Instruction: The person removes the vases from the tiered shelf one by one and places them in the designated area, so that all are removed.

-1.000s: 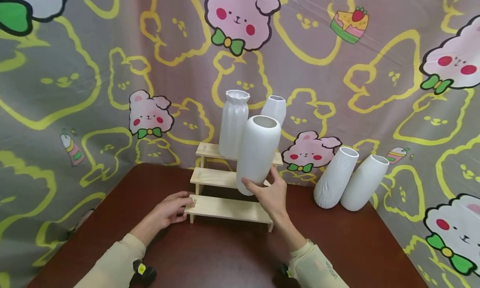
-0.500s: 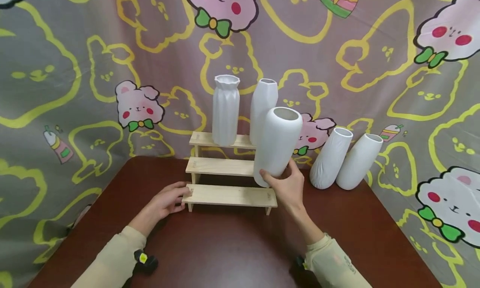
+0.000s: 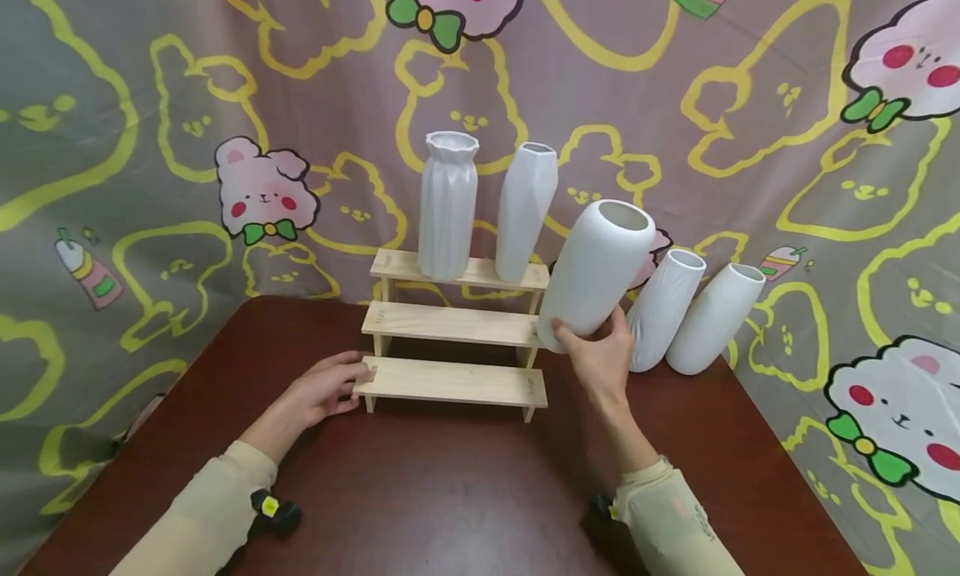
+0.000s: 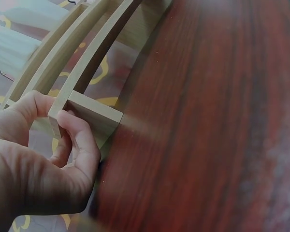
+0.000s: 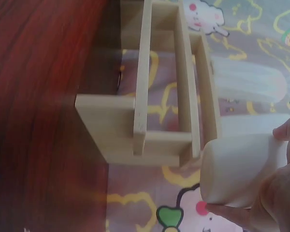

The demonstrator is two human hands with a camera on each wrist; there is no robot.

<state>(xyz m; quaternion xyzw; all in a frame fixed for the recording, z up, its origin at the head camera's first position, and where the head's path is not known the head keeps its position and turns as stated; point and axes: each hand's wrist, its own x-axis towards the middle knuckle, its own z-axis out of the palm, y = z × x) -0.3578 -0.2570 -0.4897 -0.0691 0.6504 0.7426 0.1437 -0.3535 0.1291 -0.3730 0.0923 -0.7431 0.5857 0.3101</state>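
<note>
My right hand (image 3: 600,355) grips a smooth white vase (image 3: 596,263) near its base, raised and tilted, just right of the wooden three-step stand (image 3: 450,382). In the right wrist view the vase's base (image 5: 210,174) shows beside the stand's end. My left hand (image 3: 318,390) pinches the left end of the stand's lowest step; the left wrist view shows thumb and fingers (image 4: 79,133) round that board's corner. On the top step stand a pleated white vase (image 3: 447,209) and a faceted white vase (image 3: 527,213).
Two more white vases stand at the right back of the dark red table (image 3: 465,493): a leaf-textured vase (image 3: 663,313) and a smooth slanted vase (image 3: 716,318). A patterned cloth (image 3: 322,76) hangs close behind the table.
My right hand has carried the smooth vase rightward, away from the front of the stand, and it leans more. My left hand keeps its hold on the lowest step. The head view has shifted.
</note>
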